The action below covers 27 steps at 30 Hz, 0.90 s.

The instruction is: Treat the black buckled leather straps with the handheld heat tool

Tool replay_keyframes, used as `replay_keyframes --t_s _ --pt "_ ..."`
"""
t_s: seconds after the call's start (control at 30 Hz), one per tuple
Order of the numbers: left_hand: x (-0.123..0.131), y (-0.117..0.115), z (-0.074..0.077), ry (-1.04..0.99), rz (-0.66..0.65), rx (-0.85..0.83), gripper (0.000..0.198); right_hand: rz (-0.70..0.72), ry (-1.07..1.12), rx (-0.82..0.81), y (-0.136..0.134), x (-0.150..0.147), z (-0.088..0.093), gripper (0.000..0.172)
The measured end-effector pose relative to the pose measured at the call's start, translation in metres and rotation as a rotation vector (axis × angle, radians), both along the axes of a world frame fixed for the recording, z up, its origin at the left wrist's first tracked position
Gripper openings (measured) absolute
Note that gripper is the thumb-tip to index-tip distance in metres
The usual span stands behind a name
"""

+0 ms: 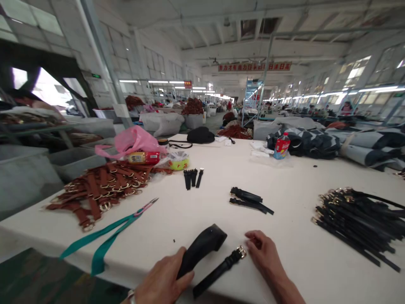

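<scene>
My left hand is wrapped around a black handheld tool with a curved body and a wider head; its exact kind is unclear. Just right of the tool, a short black strap with a gold buckle lies slantwise at the table's near edge. My right hand is beside the buckle end, fingers loosely curled and a little apart, with nothing visible in them. Farther up the table are a few black buckle straps and a small row of black straps. A large pile of black buckle straps lies at the right.
Scissors with teal-wrapped handles lie at left near a heap of brown buckle straps. Behind are a pink plastic bag, a yellow-green tape roll, a red-labelled bottle and dark rolled material. A metal post rises at left.
</scene>
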<state>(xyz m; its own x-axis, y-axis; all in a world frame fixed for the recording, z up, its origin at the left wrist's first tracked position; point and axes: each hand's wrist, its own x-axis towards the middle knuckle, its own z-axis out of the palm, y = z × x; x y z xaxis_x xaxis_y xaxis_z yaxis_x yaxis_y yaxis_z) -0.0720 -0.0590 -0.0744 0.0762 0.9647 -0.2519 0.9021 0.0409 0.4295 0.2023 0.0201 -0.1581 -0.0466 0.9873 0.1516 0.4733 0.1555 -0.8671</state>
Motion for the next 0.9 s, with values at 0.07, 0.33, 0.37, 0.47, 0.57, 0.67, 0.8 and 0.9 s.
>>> replay_keyframes --t_s 0.07,0.33,0.37,0.47,0.57,0.67,0.8,0.9 --pt "-0.004 -0.001 0.006 0.024 0.013 -0.015 0.040 -0.092 -0.082 0.022 -0.014 -0.004 0.005 0.019" --pt "-0.012 -0.022 0.008 0.037 -0.019 -0.102 0.046 -0.033 -0.364 0.275 -0.071 -0.037 -0.003 0.013" --pt "-0.011 -0.024 0.008 0.040 -0.032 -0.110 0.046 -0.037 -0.393 0.292 -0.073 -0.038 -0.004 0.013" --pt "-0.004 -0.024 0.011 0.074 -0.072 -0.114 0.049 -0.038 -0.477 0.298 -0.077 -0.040 -0.009 0.011" --pt "0.012 -0.014 0.015 0.103 -0.136 -0.105 0.046 -0.017 -0.535 0.316 -0.080 -0.043 -0.013 0.004" --pt "0.026 -0.001 0.016 0.086 -0.191 -0.073 0.040 -0.017 -0.529 0.344 -0.083 -0.047 -0.016 0.005" --pt "0.027 0.005 0.011 0.025 -0.175 -0.029 0.033 -0.003 -0.520 0.369 -0.082 -0.054 -0.014 0.022" --pt "0.018 0.001 0.009 -0.025 -0.111 -0.017 0.031 0.056 -0.583 0.368 -0.079 -0.059 -0.005 0.030"
